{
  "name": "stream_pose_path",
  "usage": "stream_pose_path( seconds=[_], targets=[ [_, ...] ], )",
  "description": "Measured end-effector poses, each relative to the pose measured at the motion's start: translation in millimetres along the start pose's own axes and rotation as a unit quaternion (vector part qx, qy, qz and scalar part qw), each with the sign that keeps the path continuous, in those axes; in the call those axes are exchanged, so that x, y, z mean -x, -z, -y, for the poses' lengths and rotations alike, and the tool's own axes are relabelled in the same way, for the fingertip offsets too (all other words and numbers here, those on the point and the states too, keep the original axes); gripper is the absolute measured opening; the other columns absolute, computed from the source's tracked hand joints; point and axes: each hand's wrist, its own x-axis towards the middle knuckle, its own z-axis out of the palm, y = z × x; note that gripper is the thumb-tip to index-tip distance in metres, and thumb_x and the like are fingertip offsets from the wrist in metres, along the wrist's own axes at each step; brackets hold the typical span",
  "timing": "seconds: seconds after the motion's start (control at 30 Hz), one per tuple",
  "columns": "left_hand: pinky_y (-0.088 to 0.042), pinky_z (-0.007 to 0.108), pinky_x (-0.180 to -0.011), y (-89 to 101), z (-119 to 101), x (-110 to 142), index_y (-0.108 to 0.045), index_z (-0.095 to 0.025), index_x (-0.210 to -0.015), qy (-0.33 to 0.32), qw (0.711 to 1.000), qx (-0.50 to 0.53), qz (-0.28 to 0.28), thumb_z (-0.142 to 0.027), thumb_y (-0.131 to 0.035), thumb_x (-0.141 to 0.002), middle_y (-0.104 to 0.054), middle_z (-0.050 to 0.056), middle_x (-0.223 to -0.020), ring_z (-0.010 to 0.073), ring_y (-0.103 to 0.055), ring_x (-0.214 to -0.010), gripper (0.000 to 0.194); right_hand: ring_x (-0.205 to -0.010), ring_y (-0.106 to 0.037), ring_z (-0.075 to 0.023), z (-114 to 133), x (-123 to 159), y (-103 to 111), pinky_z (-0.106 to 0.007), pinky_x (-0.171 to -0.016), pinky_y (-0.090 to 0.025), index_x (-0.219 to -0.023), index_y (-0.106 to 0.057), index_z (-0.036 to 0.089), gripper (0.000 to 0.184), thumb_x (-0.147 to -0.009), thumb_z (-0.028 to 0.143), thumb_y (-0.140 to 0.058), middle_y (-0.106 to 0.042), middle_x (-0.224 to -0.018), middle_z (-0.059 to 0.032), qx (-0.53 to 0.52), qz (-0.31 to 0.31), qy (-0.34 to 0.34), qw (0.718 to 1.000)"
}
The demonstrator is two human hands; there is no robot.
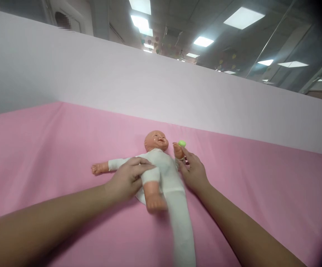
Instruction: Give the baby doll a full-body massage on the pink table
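A baby doll with a smooth plastic head and a white cloth body lies on its back on the pink sheet. My left hand is closed around one leg of the doll, which is bent up so that its bare foot points toward me; this foot is slightly blurred. On the other side, my right hand has its fingers and thumb around the doll's raised arm, near the wrist. A small round green thing shows just beyond my right fingertips; its kind is unclear.
The pink sheet covers the surface under the doll. Behind it rises a white wall or panel. Over its top edge, ceiling lights and glass show. Part of a person's head, blurred out, appears at upper left.
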Motion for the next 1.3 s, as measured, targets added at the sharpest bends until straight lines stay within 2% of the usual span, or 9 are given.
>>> stream_pose_path(
  seconds=[0.1, 0.23, 0.57, 0.7, 0.9, 1.0, 1.1, 1.2, 1.3],
  targets=[
    [-0.058, 0.035, -0.09, 0.1, 8.0, -4.3, -0.076, -0.03, -0.12, 0.098, 0.994, 0.033, 0.016, -0.019, -0.066, -0.088, -0.065, 0.006, -0.119, 0.0231, -0.066, -0.107, 0.035, -0.121, -0.055, -0.0296, 3.9, 4.8, -10.7, -0.05, -0.106, -0.049, -0.145, -0.059, 0.035, 0.05, -0.099, 0.02, -0.051, -0.064, -0.134, -0.0066, 0.086, 0.022, 0.106, 0.99],
    [-0.058, 0.032, -0.084, 1.6, 4.2, -5.2, -0.077, -0.031, -0.119, 0.123, 0.991, 0.044, 0.022, -0.021, -0.064, -0.091, -0.062, 0.004, -0.111, 0.0197, -0.066, -0.098, 0.033, -0.123, -0.054, -0.0296, 2.8, 5.6, -11.5, -0.05, -0.107, -0.049, -0.146, -0.058, 0.038, 0.05, -0.099, 0.022, -0.052, -0.063, -0.135, -0.0063, 0.092, 0.038, 0.112, 0.989],
    [-0.051, 0.03, -0.072, 10.6, -35.9, 9.9, -0.063, -0.03, -0.134, -0.167, 0.984, 0.049, 0.035, -0.013, -0.063, -0.089, -0.058, 0.005, -0.097, 0.0167, -0.058, -0.082, 0.049, -0.092, -0.071, -0.0215, -14.1, -8.8, 12.9, -0.039, -0.086, -0.059, -0.154, -0.041, 0.032, 0.068, -0.092, 0.043, -0.065, -0.071, -0.128, -0.0056, -0.14, -0.028, -0.139, 0.98],
    [-0.049, 0.032, -0.069, 9.8, -49.0, 15.0, -0.064, -0.028, -0.125, -0.19, 0.971, 0.082, 0.12, -0.014, -0.062, -0.085, -0.058, 0.005, -0.089, 0.0174, -0.055, -0.076, 0.042, -0.098, -0.073, -0.0241, -40.0, -15.4, 18.7, -0.038, -0.087, -0.057, -0.144, -0.05, 0.024, 0.066, -0.087, 0.052, -0.068, -0.074, -0.122, -0.0097, -0.141, -0.078, -0.236, 0.958],
    [-0.049, 0.029, -0.068, 9.2, -49.0, 14.5, -0.064, -0.028, -0.125, -0.181, 0.974, 0.092, 0.104, -0.011, -0.06, -0.086, -0.057, 0.004, -0.089, 0.0164, -0.056, -0.076, 0.043, -0.094, -0.073, -0.0295, -56.7, -18.0, 24.0, -0.043, -0.085, -0.055, -0.122, -0.067, 0.021, 0.054, -0.083, 0.058, -0.07, -0.079, -0.097, -0.0081, -0.033, 0.01, -0.316, 0.948],
    [-0.051, 0.029, -0.071, 12.4, -39.7, 11.2, -0.065, -0.03, -0.13, -0.149, 0.985, 0.066, 0.055, -0.011, -0.059, -0.088, -0.058, 0.005, -0.096, 0.0164, -0.058, -0.082, 0.047, -0.092, -0.074, -0.0262, -47.2, -14.5, 22.6, -0.041, -0.084, -0.058, -0.134, -0.06, 0.023, 0.061, -0.083, 0.056, -0.071, -0.077, -0.112, -0.0087, -0.114, -0.036, -0.285, 0.951],
    [-0.053, 0.029, -0.074, 16.5, -22.9, 6.5, -0.07, -0.032, -0.128, -0.03, 0.999, 0.012, 0.028, -0.011, -0.057, -0.089, -0.059, 0.004, -0.102, 0.016, -0.061, -0.087, 0.046, -0.103, -0.072, -0.0234, -26.7, -9.3, 19.2, -0.039, -0.088, -0.06, -0.143, -0.052, 0.026, 0.062, -0.088, 0.049, -0.069, -0.069, -0.134, -0.0089, -0.18, -0.084, -0.192, 0.961],
    [-0.054, 0.027, -0.07, 18.6, -3.3, 0.6, -0.077, -0.028, -0.115, 0.119, 0.992, 0.018, 0.04, -0.017, -0.059, -0.088, -0.062, 0.003, -0.102, 0.0164, -0.064, -0.085, 0.034, -0.114, -0.068, -0.0249, -4.3, -2.7, 13.4, -0.042, -0.095, -0.059, -0.145, -0.055, 0.028, 0.055, -0.093, 0.043, -0.064, -0.066, -0.138, -0.0079, -0.165, -0.06, -0.121, 0.977],
    [-0.055, 0.026, -0.068, 18.1, 10.9, -5.2, -0.079, -0.023, -0.098, 0.166, 0.983, 0.055, 0.058, -0.023, -0.064, -0.084, -0.066, 0.004, -0.102, 0.0192, -0.067, -0.088, 0.021, -0.121, -0.065, -0.0274, 9.8, 4.0, 5.5, -0.049, -0.105, -0.053, -0.14, -0.062, 0.031, 0.045, -0.095, 0.038, -0.06, -0.068, -0.135, -0.0059, -0.107, -0.009, -0.051, 0.993]
  ],
)
